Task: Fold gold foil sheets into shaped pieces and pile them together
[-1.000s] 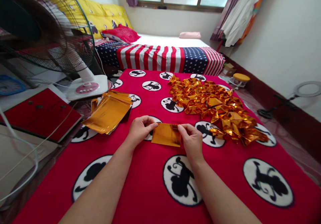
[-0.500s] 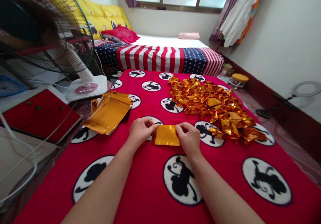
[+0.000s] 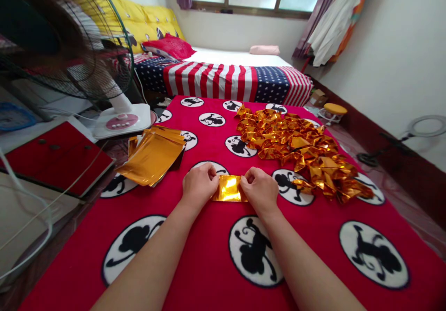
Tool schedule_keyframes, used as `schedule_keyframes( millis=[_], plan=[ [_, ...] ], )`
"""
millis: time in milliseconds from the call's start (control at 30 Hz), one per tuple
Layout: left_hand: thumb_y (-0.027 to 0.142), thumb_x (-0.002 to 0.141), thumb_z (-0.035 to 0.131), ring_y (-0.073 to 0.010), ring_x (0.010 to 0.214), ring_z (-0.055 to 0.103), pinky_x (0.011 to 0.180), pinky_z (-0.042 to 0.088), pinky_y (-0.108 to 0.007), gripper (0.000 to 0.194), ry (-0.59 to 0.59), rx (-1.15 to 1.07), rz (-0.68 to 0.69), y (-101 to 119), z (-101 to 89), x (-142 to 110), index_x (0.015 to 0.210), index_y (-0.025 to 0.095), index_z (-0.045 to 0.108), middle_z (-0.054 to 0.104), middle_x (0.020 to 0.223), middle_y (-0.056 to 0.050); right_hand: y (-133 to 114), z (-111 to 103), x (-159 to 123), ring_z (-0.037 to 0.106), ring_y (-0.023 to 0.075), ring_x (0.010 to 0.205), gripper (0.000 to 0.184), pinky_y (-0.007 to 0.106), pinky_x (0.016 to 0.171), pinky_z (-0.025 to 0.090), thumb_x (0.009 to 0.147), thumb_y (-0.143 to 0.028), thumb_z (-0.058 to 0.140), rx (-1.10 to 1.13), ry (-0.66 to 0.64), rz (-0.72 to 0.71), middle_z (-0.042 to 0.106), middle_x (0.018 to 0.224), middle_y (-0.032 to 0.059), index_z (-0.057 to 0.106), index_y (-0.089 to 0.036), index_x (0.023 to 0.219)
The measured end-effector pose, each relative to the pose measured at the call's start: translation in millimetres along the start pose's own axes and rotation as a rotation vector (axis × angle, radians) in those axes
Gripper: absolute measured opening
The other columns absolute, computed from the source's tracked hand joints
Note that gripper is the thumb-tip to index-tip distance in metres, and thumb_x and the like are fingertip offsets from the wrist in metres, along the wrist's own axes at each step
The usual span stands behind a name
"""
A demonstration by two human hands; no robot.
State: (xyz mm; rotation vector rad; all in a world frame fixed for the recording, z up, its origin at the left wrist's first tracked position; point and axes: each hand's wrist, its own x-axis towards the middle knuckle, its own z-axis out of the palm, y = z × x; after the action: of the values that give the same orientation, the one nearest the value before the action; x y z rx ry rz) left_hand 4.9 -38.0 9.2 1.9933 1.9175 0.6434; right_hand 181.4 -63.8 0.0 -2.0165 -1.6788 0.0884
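Gold foil sheet (image 3: 230,188): pinched it at one end in the grip of the left hand (image 3: 198,186) and at the other in the grip of the right hand (image 3: 260,190), thumbs against fingers, over the red patterned cloth (image 3: 205,260). Had a stack of flat gold sheets (image 3: 153,156) left of and beyond the grip, and a cluster of folded gold pieces (image 3: 298,142) right of and beyond it.
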Motion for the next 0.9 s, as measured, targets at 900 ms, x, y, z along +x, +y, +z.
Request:
schedule_keyframes(
  millis=[900],
  plan=[
    [0.041,0.088,0.056,-0.0265,0.086,0.063,0.076,0.043,-0.036,0.031,0.057,0.184,0.165,16,11.4,-6,0.074,0.019,0.072,0.068,0.086,-0.012,-16,2,1,0.062,0.0232,0.087,0.027,0.033,0.072,0.036,0.084,-0.046,0.063,-0.147,-0.120,-0.052,0.063,0.094,0.0066,0.064,-0.020,0.088]
  ],
)
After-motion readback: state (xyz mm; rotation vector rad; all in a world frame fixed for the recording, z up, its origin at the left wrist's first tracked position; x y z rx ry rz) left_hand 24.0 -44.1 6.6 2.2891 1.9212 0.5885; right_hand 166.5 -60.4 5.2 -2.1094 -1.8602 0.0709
